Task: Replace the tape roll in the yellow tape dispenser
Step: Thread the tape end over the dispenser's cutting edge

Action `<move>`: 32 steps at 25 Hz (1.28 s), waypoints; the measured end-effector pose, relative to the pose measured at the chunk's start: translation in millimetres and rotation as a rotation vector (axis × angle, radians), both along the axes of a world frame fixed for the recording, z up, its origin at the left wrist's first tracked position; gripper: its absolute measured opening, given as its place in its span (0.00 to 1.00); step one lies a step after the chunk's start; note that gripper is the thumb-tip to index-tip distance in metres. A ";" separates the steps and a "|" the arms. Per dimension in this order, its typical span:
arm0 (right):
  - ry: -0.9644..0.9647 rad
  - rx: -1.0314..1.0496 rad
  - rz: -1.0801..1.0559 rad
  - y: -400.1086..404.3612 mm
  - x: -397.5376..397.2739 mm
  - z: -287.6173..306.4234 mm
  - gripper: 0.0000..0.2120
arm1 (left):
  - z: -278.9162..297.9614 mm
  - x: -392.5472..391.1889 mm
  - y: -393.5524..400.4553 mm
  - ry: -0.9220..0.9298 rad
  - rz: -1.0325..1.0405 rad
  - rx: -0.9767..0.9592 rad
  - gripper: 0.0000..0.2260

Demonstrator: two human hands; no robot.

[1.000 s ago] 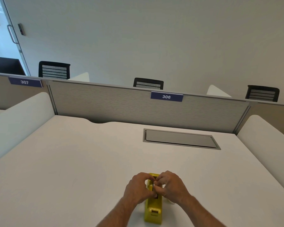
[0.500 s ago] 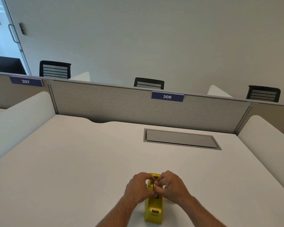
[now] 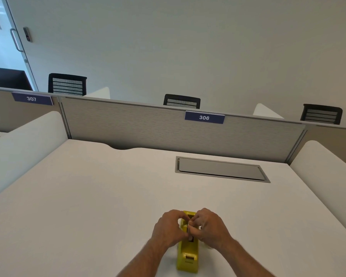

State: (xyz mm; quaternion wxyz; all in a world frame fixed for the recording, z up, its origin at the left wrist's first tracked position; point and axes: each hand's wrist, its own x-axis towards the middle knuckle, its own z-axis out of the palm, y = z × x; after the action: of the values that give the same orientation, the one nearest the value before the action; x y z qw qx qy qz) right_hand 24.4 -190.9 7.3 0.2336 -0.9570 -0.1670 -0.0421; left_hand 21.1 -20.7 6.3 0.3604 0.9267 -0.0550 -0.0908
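The yellow tape dispenser [image 3: 188, 256] stands on the white desk [image 3: 100, 196] near its front edge, cutter end toward me. My left hand [image 3: 168, 228] and my right hand [image 3: 212, 226] are cupped over its top from either side, fingertips meeting at the roll slot. Something small and pale, likely the tape roll [image 3: 190, 237], sits in the slot under my fingers; most of it is hidden. A pale object [image 3: 207, 246] peeks out on the desk behind my right wrist.
A grey recessed cable hatch [image 3: 220, 169] lies in the desk beyond the dispenser. A grey partition [image 3: 148, 126] with a "306" label closes the far edge, with white side dividers left [image 3: 24, 142] and right [image 3: 328, 172]. Black chairs stand behind.
Both hands stay over the dispenser's top; only the fingertips shift slightly at the slot. The dispenser has not moved.
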 end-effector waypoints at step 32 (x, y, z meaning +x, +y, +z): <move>0.057 -0.043 0.056 -0.5 4.9 13.5 0.14 | 1.6 -0.1 2.2 0.001 -0.010 -0.013 0.24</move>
State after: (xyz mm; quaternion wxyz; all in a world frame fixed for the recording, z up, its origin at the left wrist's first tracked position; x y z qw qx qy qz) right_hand 29.3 -191.5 20.8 0.2187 -0.9576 -0.1877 -0.0045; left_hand 21.0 -18.4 7.9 0.3661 0.9240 -0.0599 -0.0929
